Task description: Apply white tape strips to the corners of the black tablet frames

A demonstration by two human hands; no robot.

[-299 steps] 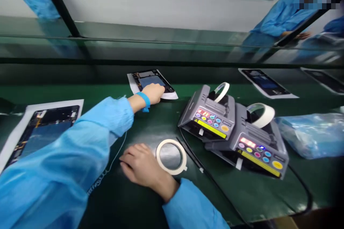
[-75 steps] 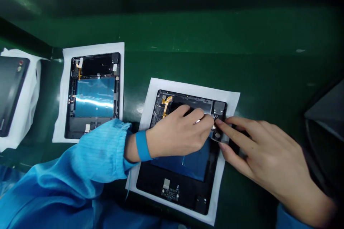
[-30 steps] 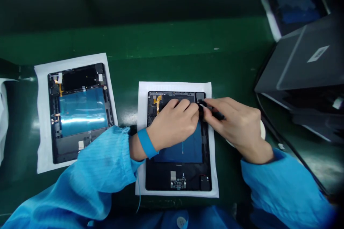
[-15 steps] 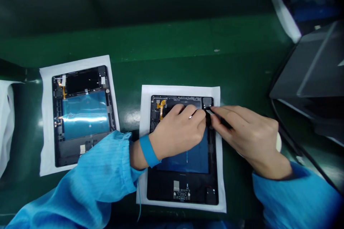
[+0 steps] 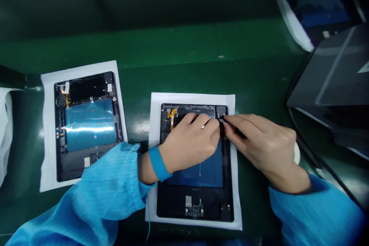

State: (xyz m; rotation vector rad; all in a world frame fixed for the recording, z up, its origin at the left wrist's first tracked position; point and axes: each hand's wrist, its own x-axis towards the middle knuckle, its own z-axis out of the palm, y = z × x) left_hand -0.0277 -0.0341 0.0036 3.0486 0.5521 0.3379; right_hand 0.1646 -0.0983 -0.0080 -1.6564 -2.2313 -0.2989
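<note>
Left of the open tablet (image 5: 196, 177), and apart from it, a second tablet (image 5: 90, 123) lies on the table (image 5: 259, 96). The open tablet itself lies flat on a white sheet (image 5: 236, 196); it looks light and stiff, its bared ribbons and boards likely fragile, so the outer frame seems the safest hold. Over its upper part the left hand (image 5: 191, 144) is curled, fingertips hidden; I cannot tell whether that grip is closed on anything. Near its upper right corner the right hand (image 5: 262, 142) has its grip together, thumb and forefinger seemingly pinching a small white strip (image 5: 221, 120). Farther right of it stands a grey machine (image 5: 331, 80).
</note>
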